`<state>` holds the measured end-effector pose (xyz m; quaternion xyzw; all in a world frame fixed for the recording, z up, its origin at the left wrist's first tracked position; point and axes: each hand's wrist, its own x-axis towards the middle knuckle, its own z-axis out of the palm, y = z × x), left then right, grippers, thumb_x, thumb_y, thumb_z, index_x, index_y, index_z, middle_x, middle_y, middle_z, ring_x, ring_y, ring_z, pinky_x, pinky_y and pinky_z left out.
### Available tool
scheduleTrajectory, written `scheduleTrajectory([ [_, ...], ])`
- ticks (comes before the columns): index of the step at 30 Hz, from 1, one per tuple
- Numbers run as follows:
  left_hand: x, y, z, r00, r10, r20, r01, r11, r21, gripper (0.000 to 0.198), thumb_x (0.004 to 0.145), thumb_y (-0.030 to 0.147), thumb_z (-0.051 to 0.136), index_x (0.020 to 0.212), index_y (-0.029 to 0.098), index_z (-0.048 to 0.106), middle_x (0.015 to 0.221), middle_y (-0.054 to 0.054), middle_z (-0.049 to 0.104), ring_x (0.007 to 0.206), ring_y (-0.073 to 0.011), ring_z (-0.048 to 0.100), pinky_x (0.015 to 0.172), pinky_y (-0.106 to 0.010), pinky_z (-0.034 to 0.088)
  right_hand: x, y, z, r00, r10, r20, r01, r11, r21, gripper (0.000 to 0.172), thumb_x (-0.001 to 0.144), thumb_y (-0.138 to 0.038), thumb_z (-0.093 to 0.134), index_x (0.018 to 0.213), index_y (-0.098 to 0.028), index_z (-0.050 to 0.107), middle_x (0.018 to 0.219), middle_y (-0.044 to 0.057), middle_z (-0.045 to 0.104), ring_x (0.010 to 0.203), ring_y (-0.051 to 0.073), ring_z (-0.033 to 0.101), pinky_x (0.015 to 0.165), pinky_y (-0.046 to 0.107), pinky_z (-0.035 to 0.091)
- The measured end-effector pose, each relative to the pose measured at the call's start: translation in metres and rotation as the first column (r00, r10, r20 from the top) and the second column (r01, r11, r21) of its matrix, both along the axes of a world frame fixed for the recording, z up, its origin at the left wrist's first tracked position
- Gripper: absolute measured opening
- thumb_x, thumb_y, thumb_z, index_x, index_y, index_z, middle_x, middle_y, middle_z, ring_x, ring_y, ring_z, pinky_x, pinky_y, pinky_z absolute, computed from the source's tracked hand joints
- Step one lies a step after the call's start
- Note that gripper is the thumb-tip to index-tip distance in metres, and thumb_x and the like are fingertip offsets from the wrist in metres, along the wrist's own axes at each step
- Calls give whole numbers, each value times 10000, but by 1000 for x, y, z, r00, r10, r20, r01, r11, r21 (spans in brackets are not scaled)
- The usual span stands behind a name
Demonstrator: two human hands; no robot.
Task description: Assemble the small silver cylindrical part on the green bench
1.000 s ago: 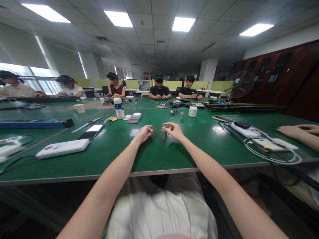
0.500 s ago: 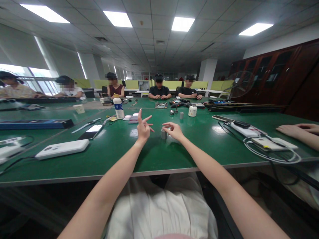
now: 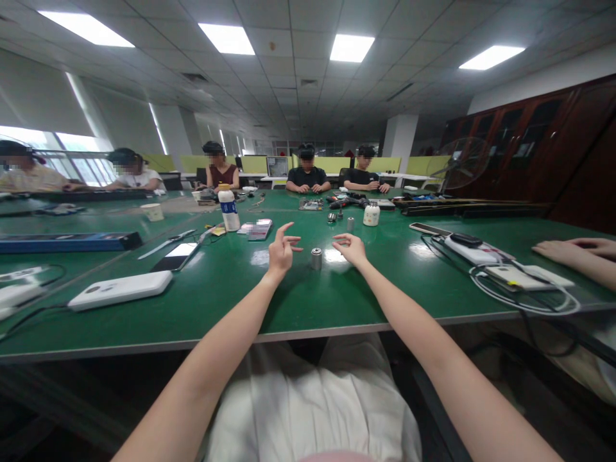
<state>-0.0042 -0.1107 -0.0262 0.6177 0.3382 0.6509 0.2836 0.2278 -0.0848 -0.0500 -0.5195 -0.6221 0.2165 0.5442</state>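
A small silver metal cylinder (image 3: 316,258) stands upright on the green table (image 3: 308,301), between my two hands and touched by neither. To its left, my left hand (image 3: 282,251) is raised with its fingers spread and nothing in them. On the other side, my right hand (image 3: 352,248) hovers above the tabletop, its fingers bent and apart, also holding nothing. Farther back stands a second metal cylinder (image 3: 350,223), near a small round metal part (image 3: 332,218).
Behind are a white jar (image 3: 371,215), a bottle (image 3: 229,208) and a stack of cards (image 3: 257,229). A phone (image 3: 177,255) and white power bank (image 3: 121,290) lie left. Cabled devices (image 3: 474,250) and another person's hand (image 3: 561,251) are right. Several people sit opposite.
My right hand has let go of the cylinder and drawn away to the right. My left hand has shifted slightly right and tilted its fingers lower. The cylinder stays where it was.
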Motion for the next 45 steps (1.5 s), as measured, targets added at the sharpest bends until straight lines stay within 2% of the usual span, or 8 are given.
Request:
scheduleTrajectory([
  [5, -1, 3, -3, 1000, -5, 7, 5, 1000, 5, 301, 807, 111, 447, 1024, 202, 635, 724, 8, 673, 591, -124, 683, 550, -205, 560, 14, 4, -12, 996, 65, 58, -52, 978, -202, 219, 599, -104, 818, 804, -142, 754, 580, 22, 700, 439, 98, 584, 440, 182, 451],
  [13, 0, 3, -3, 999, -6, 47, 7, 1000, -10, 234, 788, 125, 439, 924, 182, 620, 677, 8, 664, 533, -126, 667, 499, -208, 543, 15, 8, -15, 994, 73, 76, -51, 967, -248, 228, 596, -142, 845, 806, -155, 759, 628, 27, 724, 464, 97, 610, 457, 179, 477],
  [21, 1, 0, 1, 996, 0, 88, 3, 1000, -30, 293, 734, 59, 458, 962, 206, 568, 688, 21, 667, 498, -121, 655, 465, -194, 526, 12, 4, -14, 996, 45, 77, -32, 985, -169, 193, 603, -134, 817, 780, -169, 749, 622, 13, 718, 510, 110, 644, 461, 176, 476],
  [27, 1, -3, 2, 995, 11, 100, -7, 999, -32, 367, 715, 35, 449, 1020, 215, 541, 674, 37, 662, 487, -116, 650, 455, -180, 515, -5, -4, 1, 998, 50, 30, -51, 998, 33, 200, 716, -253, 736, 888, -152, 730, 851, 87, 755, 737, 171, 699, 551, 218, 502],
  [31, 2, -3, 2, 994, 17, 109, -12, 999, -43, 393, 712, 42, 457, 1053, 225, 526, 676, 42, 664, 496, -115, 651, 461, -180, 519, -25, -15, 10, 991, 132, 37, -135, 982, 128, 261, 746, -349, 712, 908, -144, 723, 909, 104, 754, 616, 134, 648, 484, 208, 438],
  [35, 2, -4, 2, 995, 17, 103, -12, 999, -43, 397, 705, 52, 469, 1057, 227, 526, 674, 42, 662, 512, -116, 652, 475, -184, 529, -41, -22, 14, 982, 176, 69, -186, 968, 168, 258, 755, -369, 700, 897, -155, 727, 858, 76, 756, 467, 78, 511, 428, 204, 361],
  [38, 3, -5, 3, 996, 16, 91, -13, 999, -33, 393, 702, 57, 474, 1054, 223, 528, 677, 39, 661, 516, -115, 649, 474, -180, 527, -45, -25, 14, 979, 179, 94, -194, 964, 182, 235, 761, -364, 694, 880, -164, 730, 829, 57, 753, 436, 65, 444, 425, 205, 339],
  [45, 6, -9, 3, 998, 14, 66, -14, 1000, -2, 374, 714, 67, 465, 1049, 218, 536, 681, 35, 657, 514, -116, 648, 478, -185, 530, -45, -29, 15, 979, 156, 132, -179, 966, 186, 200, 773, -346, 685, 872, -176, 723, 799, 36, 743, 438, 61, 403, 447, 201, 344],
])
